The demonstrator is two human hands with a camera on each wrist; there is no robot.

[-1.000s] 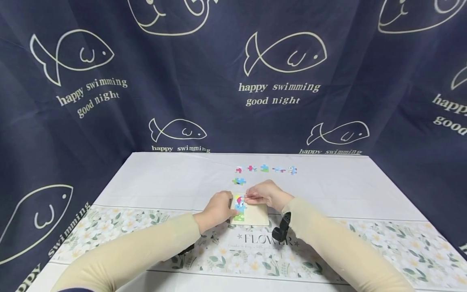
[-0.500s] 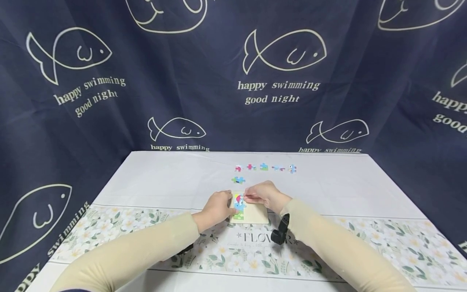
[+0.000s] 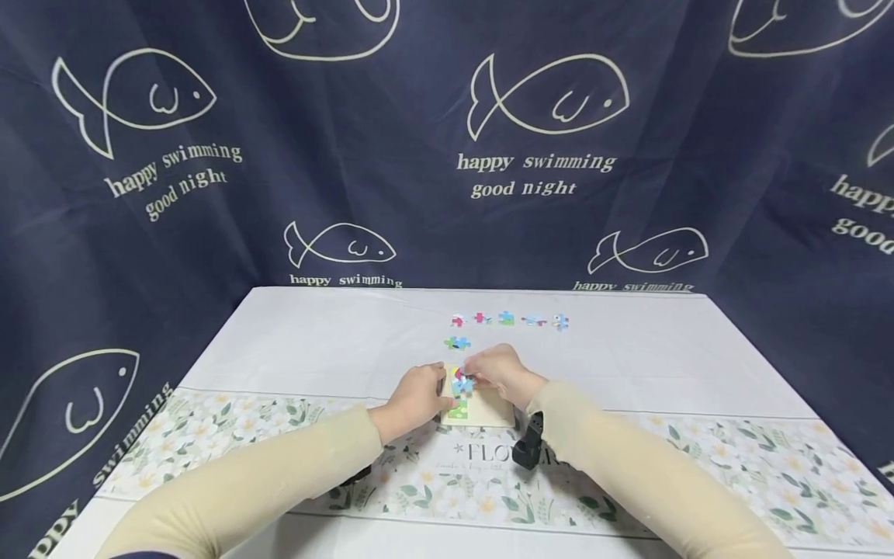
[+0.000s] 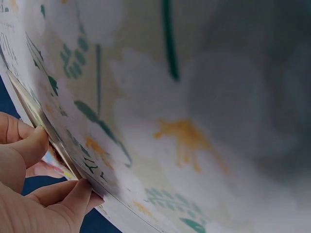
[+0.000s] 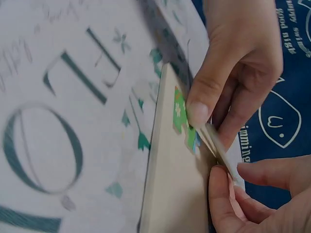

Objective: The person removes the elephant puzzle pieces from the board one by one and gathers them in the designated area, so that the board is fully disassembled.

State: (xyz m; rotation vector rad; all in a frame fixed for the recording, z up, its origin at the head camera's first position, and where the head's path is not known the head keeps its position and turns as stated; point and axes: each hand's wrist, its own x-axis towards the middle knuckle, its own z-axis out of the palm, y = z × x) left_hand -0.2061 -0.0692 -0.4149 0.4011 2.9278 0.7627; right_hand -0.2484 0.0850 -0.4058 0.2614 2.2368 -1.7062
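At the middle of the table lies a pale wooden puzzle board (image 3: 491, 411), with my left hand (image 3: 419, 394) gripping its left edge. A green puzzle piece (image 3: 457, 410) lies in the board's near left part, close to my left thumb. Over the board's left side, my right hand (image 3: 499, 373) pinches a blue and red puzzle piece (image 3: 461, 383). From the right wrist view, this piece (image 5: 217, 143) stands tilted up off the board, between the fingertips of my right hand (image 5: 265, 196). The board's far right part is hidden behind my right hand.
Beyond the board, several loose puzzle pieces (image 3: 506, 318) lie in a row, with one blue and green piece (image 3: 457, 343) nearer. A floral printed band (image 3: 447, 497) crosses the white tabletop (image 3: 335, 334). A dark blue curtain (image 3: 419, 155) hangs behind the table.
The blue and red piece has risen and tilted, leaving a gap above the green one. My right hand has shifted slightly left with it. My left hand stays on the board.
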